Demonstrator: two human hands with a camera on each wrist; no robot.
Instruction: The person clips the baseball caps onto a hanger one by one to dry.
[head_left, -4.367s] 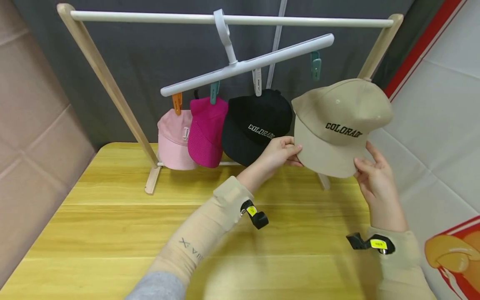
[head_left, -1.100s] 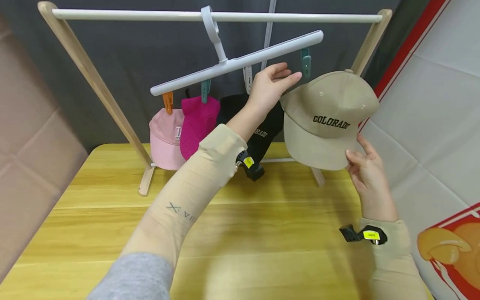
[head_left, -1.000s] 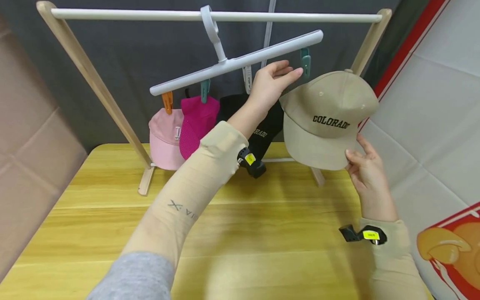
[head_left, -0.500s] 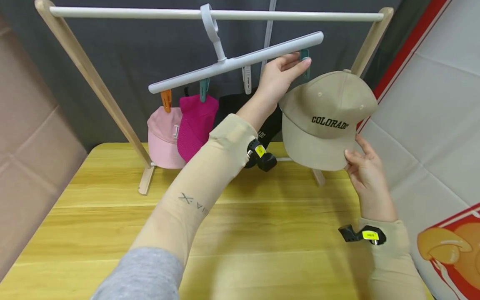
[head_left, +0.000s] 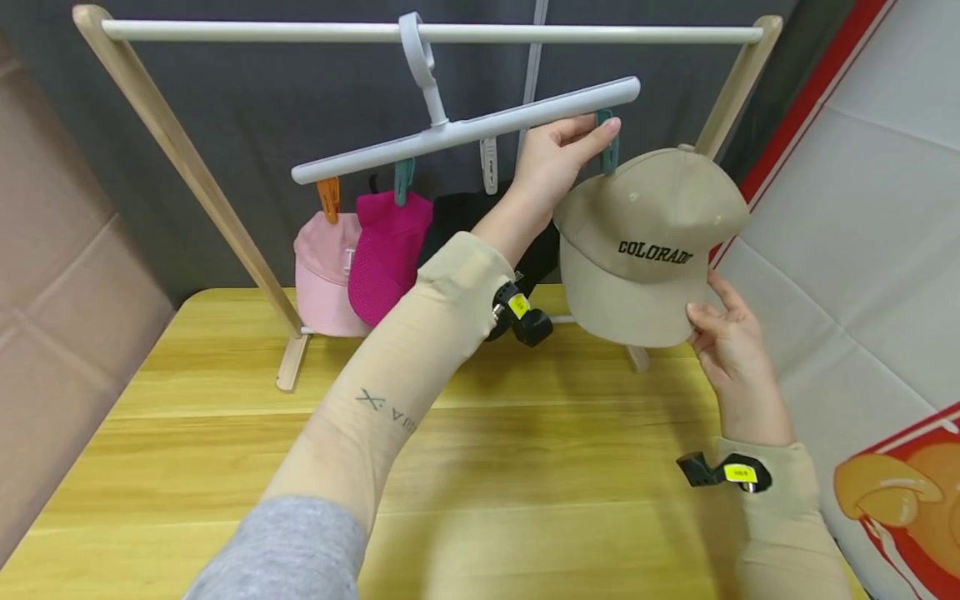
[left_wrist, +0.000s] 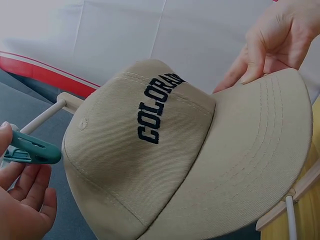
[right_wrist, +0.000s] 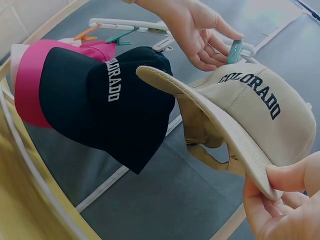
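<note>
A beige cap [head_left: 667, 217] with COLORADO lettering is held up at the right of the head view. My right hand [head_left: 738, 358] pinches its brim near the right edge, thumb in front. At the right end of the white hanger [head_left: 480, 125], my left hand [head_left: 547, 162] pinches a teal clip [left_wrist: 37, 150] between thumb and fingers. The clip's tip meets the cap's upper left edge; whether it bites the fabric I cannot tell. From the same hanger hang a light pink cap [head_left: 322, 275], a magenta cap [head_left: 390, 250] and a black cap [right_wrist: 100, 100], partly behind my left arm.
An orange clip [head_left: 328, 198], a second teal clip [head_left: 403, 179] and a white clip [head_left: 489, 165] carry the other caps. The tilted hanger hooks on the white rod [head_left: 262, 32] of a wooden rack [head_left: 195, 158] above a wooden table [head_left: 480, 492].
My left hand has left the beige cap's brim and moved up to the teal clip, now pinching it. The hanger's right end has dipped slightly, bringing the clip against the cap.
</note>
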